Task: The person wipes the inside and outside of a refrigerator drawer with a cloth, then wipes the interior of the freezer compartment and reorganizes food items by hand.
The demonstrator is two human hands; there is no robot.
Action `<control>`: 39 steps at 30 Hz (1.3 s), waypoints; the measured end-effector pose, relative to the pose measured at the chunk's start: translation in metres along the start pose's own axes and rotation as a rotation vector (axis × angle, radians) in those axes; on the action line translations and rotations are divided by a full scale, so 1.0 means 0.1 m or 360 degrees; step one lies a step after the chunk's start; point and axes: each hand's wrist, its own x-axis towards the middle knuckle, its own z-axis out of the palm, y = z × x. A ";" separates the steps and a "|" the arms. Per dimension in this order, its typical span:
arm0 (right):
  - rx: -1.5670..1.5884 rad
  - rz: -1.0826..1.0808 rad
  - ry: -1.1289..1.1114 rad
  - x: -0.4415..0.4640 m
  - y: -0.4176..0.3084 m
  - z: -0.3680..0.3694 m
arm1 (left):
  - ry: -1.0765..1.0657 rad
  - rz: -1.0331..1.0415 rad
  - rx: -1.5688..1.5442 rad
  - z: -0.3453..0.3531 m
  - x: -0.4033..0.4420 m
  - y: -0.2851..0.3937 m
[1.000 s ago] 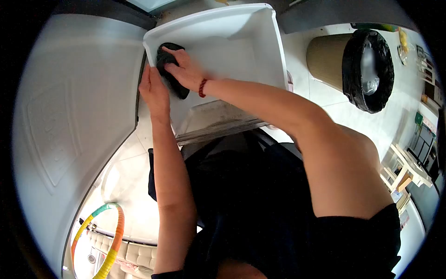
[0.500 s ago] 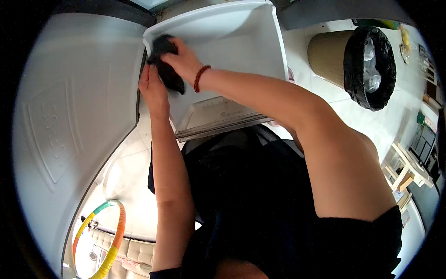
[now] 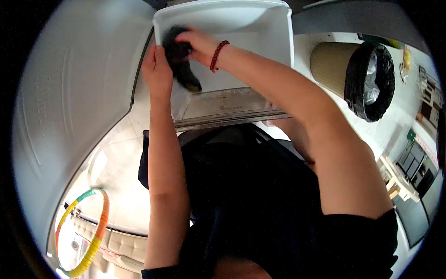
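Beside drawer (image 3: 234,43): bin (image 3: 332,65), door (image 3: 69,83) | right grip (image 3: 202,46): pinching dark cloth (image 3: 186,76) | left grip (image 3: 158,74): pinching rim (image 3: 156,29)

The drawer (image 3: 232,16) looks made of smooth plastic, the cloth (image 3: 186,75) seems matt, and the bin bag (image 3: 354,88) is of glossy, wrinkled plastic.

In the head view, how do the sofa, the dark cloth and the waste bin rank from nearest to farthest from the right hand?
1. Dark cloth: in the right hand, inside the white container.
2. Waste bin: off to the right.
3. Sofa: lower left, in the background.
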 end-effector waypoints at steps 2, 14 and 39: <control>-0.0122 -0.0125 0.0267 0.00 0.10 0.02 | 0.0037 0.0018 0.0098 -0.01 0.00 -0.01; -0.2793 0.0671 -0.1198 -0.37 0.83 -0.60 | 0.0123 0.0342 0.0697 0.01 0.08 -0.19; -0.3415 0.1295 -0.0451 -0.37 0.53 -1.37 | 0.0130 0.0139 0.0830 0.08 0.02 -0.10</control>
